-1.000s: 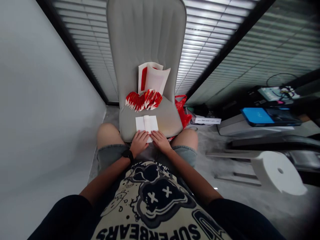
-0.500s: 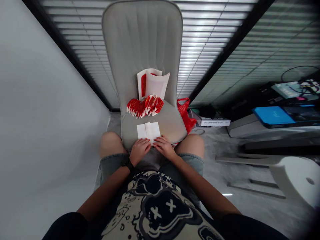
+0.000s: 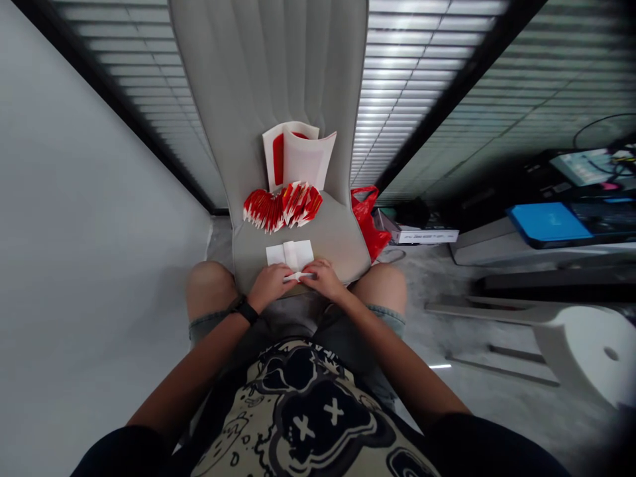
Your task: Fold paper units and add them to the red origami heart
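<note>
The left hand (image 3: 271, 286) and right hand (image 3: 324, 278) are curled nearly closed, both pinching the near folded edge of a white rectangular paper sheet (image 3: 289, 254) on a pale grey padded chair seat (image 3: 338, 232). Beyond the sheet on that seat lies a fan of folded red-and-white paper pieces (image 3: 278, 209), and behind the fan a white-and-red paper stack (image 3: 298, 156) leans upright.

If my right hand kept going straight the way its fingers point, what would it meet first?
Your right hand would probably meet the thin folded white paper strip first; its fingertips already seem on it, though depth is unclear.
</note>
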The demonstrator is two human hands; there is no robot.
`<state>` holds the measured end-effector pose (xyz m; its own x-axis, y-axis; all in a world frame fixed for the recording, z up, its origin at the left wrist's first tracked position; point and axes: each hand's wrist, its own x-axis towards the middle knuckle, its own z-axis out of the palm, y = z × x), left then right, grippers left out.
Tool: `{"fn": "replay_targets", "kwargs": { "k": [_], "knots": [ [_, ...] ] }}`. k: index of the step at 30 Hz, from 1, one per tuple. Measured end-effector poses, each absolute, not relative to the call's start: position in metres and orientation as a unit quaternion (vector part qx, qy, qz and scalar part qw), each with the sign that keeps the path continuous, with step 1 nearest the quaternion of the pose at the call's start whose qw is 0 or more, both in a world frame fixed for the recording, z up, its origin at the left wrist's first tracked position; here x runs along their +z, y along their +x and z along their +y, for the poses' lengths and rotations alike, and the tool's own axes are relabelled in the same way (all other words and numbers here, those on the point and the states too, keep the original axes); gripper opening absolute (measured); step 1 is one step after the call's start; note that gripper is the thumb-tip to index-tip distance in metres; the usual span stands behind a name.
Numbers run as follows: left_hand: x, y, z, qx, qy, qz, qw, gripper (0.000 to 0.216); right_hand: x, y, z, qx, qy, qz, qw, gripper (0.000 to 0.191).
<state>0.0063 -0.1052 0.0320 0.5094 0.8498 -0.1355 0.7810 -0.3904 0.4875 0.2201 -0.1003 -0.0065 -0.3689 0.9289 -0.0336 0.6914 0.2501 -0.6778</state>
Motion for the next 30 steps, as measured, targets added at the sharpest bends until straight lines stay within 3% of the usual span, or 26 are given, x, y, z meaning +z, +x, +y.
{"fn": "replay_targets", "kwargs": {
  "k": [9, 18, 25, 30],
  "knots": [
    [0.019, 0.009, -0.102, 0.095, 0.821, 0.523, 0.207, 0.019, -0.010, 0.213, -0.102, 0.268, -0.570, -0.757, 0.176, 0.020],
    [0.023, 0.013, -0.128, 0.115, 0.870, 0.477, 0.049, 0.020, -0.013, 0.204, -0.103, 0.229, -0.593, -0.756, 0.158, 0.024],
    [-0.001, 0.017, -0.178, 0.115, 0.894, 0.431, 0.048, 0.050, -0.013, 0.207, -0.111, 0.227, -0.586, -0.757, 0.177, 0.040],
    [-0.013, 0.008, -0.178, 0.087, 0.905, 0.410, 0.071, 0.057, -0.013, 0.208, -0.114, 0.214, -0.569, -0.772, 0.185, 0.044]
  ]
}}
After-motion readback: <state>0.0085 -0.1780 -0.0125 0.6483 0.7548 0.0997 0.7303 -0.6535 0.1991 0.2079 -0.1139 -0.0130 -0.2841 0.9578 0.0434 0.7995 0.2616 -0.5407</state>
